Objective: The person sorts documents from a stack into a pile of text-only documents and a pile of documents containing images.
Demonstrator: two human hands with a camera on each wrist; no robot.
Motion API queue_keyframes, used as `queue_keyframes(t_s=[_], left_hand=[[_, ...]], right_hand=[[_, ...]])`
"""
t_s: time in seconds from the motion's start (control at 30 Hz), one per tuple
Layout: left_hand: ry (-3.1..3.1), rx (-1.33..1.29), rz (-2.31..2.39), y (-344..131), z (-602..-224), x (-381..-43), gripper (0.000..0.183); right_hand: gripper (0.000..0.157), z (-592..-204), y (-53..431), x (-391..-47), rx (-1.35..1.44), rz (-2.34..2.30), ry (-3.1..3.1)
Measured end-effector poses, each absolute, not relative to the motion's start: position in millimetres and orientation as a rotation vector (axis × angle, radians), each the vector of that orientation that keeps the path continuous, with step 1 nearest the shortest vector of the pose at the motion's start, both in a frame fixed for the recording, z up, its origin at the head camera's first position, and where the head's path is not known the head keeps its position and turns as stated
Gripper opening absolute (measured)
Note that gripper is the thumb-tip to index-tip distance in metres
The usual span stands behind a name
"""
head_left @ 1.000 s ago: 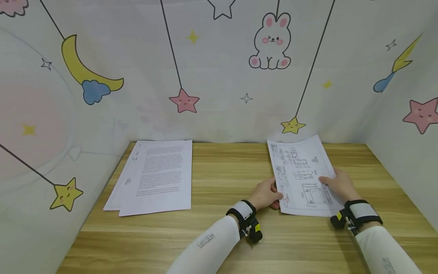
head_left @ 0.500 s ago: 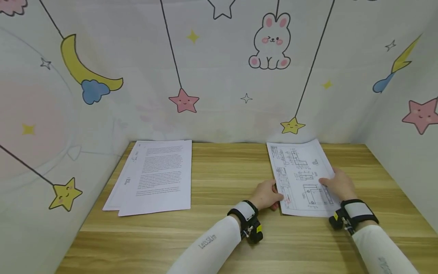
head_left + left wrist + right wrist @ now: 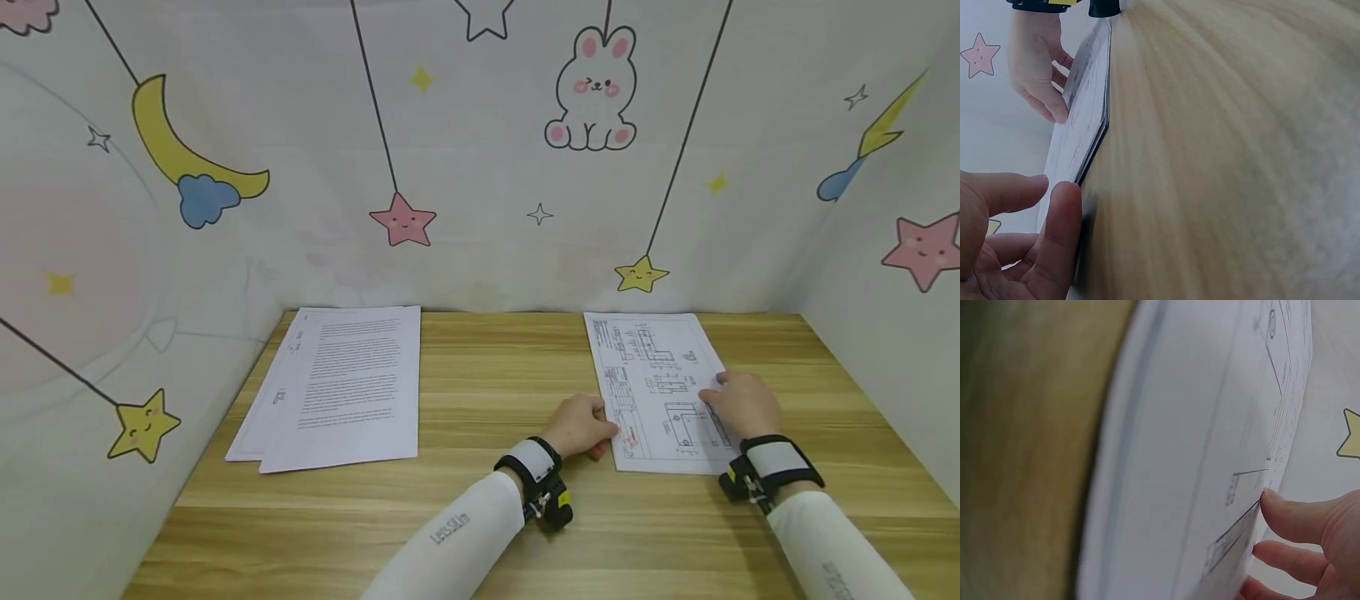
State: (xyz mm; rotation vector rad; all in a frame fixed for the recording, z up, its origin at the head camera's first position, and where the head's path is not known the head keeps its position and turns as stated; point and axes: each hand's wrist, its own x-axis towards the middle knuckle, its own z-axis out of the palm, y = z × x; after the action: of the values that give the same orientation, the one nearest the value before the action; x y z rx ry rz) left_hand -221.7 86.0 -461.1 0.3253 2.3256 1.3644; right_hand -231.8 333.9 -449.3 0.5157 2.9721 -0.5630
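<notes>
A thin stack of paper (image 3: 663, 400), with a technical drawing on its top sheet, lies on the right side of the wooden table. My left hand (image 3: 579, 427) holds its left edge near the front corner, thumb tip over the margin. In the left wrist view the thumb and forefinger (image 3: 1065, 212) meet the stack's dark-looking edge. My right hand (image 3: 746, 404) grips the right edge, its thumb on the drawing. The right wrist view shows that thumb (image 3: 1294, 519) against the sheet and the other fingertips along its edge.
Several printed sheets (image 3: 348, 383) lie overlapped at the table's back left, a page of text uppermost. White cloth walls (image 3: 487, 167) with cartoon stars, a moon and a rabbit enclose the table (image 3: 495, 367) at the back and sides.
The raised far right corner of the drawing stack has come down, and it now lies flat. My right hand has shifted slightly along the edge; the left has hardly moved.
</notes>
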Motion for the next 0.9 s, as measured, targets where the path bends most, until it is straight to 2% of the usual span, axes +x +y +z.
queue_keyframes(t_s=[0.13, 0.27, 0.37, 0.4, 0.5, 0.9], left_hand=[[2.309, 0.329, 1.384, 81.8, -461.5, -222.1, 0.021], [2.308, 0.351, 1.408, 74.2, -462.5, -222.8, 0.032], [2.307, 0.333, 1.437, 66.1, -464.6, -223.8, 0.015], [2.309, 0.323, 1.443, 62.8, -465.1, -224.2, 0.015], [2.330, 0.299, 1.456, 51.9, -464.7, -226.3, 0.039], [2.532, 0.334, 1.346, -9.7, -441.3, -236.1, 0.043]], right_hand=[[0.048, -448.8, 331.1, -230.9, 0.512, -0.507, 2.985], [0.048, -450.6, 331.8, -231.5, 0.523, -0.525, 2.989], [0.049, -450.4, 330.2, -230.9, 0.507, -0.537, 3.027], [0.050, -449.5, 328.3, -230.7, 0.486, -0.542, 3.047], [0.051, -444.0, 318.0, -229.6, 0.413, -0.549, 3.101], [0.068, -433.8, 259.7, -227.8, 0.041, -0.717, 3.172]])
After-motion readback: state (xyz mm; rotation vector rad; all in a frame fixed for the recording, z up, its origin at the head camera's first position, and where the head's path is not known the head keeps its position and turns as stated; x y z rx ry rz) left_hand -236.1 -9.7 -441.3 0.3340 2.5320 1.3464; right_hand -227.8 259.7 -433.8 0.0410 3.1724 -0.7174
